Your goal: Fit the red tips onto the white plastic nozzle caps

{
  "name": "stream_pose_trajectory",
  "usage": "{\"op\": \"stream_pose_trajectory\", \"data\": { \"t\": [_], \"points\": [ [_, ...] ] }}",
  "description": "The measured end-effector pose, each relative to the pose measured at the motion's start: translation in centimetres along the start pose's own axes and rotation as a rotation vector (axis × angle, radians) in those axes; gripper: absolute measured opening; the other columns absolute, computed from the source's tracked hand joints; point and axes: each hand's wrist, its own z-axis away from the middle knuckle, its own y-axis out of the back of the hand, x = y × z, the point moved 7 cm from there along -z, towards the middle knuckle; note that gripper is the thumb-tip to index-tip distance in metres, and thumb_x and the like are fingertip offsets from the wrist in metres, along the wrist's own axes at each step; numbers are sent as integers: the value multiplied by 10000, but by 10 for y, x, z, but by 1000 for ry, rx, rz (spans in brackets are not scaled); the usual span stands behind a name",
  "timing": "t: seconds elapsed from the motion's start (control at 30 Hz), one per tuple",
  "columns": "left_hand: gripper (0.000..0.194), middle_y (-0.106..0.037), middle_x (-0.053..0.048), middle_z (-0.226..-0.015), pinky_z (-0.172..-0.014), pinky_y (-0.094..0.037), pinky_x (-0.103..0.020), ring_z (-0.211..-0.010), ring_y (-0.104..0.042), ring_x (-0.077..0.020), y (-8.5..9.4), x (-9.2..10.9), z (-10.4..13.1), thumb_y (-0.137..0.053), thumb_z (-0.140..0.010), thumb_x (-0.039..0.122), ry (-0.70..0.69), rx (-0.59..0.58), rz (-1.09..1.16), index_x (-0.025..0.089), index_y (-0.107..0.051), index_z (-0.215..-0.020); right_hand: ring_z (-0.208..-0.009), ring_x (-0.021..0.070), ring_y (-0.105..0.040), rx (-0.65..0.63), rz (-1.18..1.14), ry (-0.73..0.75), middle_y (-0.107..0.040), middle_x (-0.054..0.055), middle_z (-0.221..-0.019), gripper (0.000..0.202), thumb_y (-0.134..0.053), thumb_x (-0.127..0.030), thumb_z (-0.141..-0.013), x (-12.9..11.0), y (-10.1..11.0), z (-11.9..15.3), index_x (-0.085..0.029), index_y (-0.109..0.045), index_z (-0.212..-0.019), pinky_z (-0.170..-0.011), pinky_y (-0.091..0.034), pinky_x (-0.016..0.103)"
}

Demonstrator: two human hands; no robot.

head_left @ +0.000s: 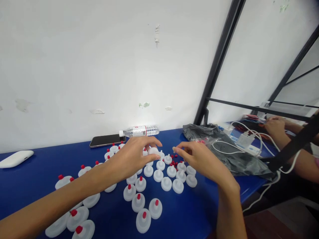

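My left hand (136, 152) is closed on a white plastic nozzle cap (154, 152), held between thumb and fingers above the table. To its right, my right hand (196, 156) pinches thumb and forefinger together. A small pale bit shows at those fingertips, too small to name. Below my right hand lies a loose pile of little red tips (173, 162). White nozzle caps without red tips (166, 183) stand around that pile. Closer to me and on the left are nozzle caps with red tips on their spouts (138, 202). My left forearm hides some of them.
A clear bottle (142, 130) lies along the wall beside a dark phone (107, 140). A white device (16, 159) is at far left on the blue table (112, 215). Rightward are a black plastic bag (221, 159), cables, a metal frame (216, 63) and another person's arm (279, 132).
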Motion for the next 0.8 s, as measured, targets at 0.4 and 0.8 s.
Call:
{"op": "stream_pose_trajectory", "data": {
  "t": [0.4, 0.8],
  "points": [
    [540, -777, -17, -1023, -699, -481, -306, -788, -661, -198, -4, 18, 5, -716, -919, 550, -53, -21, 101, 293, -634, -1388, -707, 142, -698, 33, -288, 189, -794, -42, -824, 188, -653, -355, -1003, -49, 5, 14, -256, -782, -909, -639, -467, 256],
    [272, -720, -112, -970, -802, -519, -448, -957, -683, -339, -46, 35, 47, -604, -954, 441, -113, -367, -299, 244, -770, -1042, -668, 237, -732, -90, 62, -239, -792, 57, -729, 193, -650, -289, -904, 71, 5, 4, -195, -805, -834, -665, -491, 338]
  ]
}}
